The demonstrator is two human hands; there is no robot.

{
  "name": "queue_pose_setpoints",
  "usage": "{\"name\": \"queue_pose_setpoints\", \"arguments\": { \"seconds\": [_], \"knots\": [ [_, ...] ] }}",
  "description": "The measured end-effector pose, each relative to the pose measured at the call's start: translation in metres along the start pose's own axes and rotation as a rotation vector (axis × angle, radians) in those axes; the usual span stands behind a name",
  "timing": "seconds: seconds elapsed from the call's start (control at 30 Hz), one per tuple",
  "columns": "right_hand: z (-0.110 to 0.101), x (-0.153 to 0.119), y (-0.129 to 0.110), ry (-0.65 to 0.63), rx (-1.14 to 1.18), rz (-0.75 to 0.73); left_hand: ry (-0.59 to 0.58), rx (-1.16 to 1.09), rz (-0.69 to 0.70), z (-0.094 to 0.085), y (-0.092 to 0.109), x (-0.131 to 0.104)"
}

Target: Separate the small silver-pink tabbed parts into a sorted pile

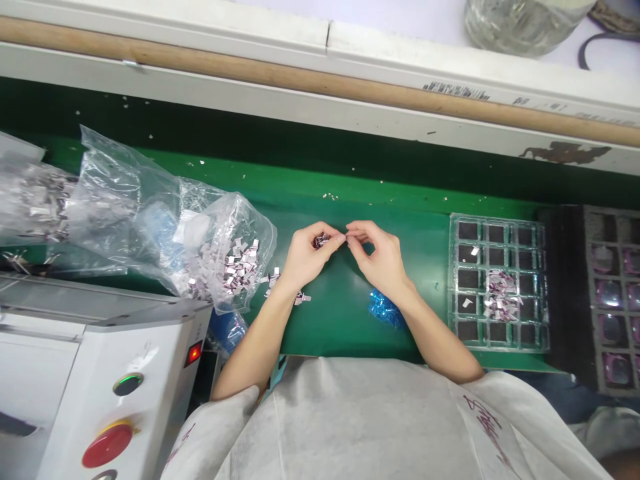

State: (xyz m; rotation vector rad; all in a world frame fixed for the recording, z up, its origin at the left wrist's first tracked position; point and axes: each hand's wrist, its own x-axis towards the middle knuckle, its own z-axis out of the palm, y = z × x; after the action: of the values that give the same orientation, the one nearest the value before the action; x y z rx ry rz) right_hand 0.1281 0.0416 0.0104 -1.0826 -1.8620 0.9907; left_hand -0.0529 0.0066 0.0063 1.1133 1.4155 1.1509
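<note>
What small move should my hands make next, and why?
Perhaps ease your right hand slightly away from your left hand, as if peeling: their fingertips nearly meet, the left holds small silver-and-pink shiny pieces, and crumpled blue plastic-looking scraps lie beside your right forearm. Anything pinched between them is too small to make out.

A smooth, flat green tabletop stretches from side to side. Along its far edge runs a long white shelf, its front lined with a narrow tan wooden-looking strip. Below that, a pale grey panel bears an irregular brown patch. Bright light whitens the shelf; a dark shadow band crosses the green.
</note>
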Motion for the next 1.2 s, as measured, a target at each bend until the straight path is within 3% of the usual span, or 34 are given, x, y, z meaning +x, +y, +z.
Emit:
{"name": "queue_pose_setpoints", "arguments": {
  "seconds": [0.2, 0.4, 0.57, 1.0, 1.1, 1.2],
  "knots": [
    [0.003, -0.001, 0.001, 0.003, 0.029, 0.025, 0.022, 0.01, 0.022, 0.0, -0.002, 0.0],
    [0.0, 0.002, -0.001, -0.004, -0.001, 0.04, -0.001, -0.133, -0.064, -0.001, 0.0, 0.0],
    [-0.004, 0.004, -0.001, -0.026, 0.102, 0.097, -0.049, -0.123, -0.069, -0.003, -0.001, 0.0],
    [-0.006, 0.006, 0.0, -0.034, 0.233, 0.169, -0.018, -0.156, -0.099, -0.001, 0.0, 0.0],
    [-0.011, 0.007, 0.001, 0.003, 0.154, 0.179, 0.006, -0.185, -0.115, 0.0, -0.002, 0.001],
    [-0.013, 0.007, -0.001, -0.037, 0.063, 0.133, 0.034, -0.189, -0.113, 0.0, -0.003, 0.001]
  ]
}}
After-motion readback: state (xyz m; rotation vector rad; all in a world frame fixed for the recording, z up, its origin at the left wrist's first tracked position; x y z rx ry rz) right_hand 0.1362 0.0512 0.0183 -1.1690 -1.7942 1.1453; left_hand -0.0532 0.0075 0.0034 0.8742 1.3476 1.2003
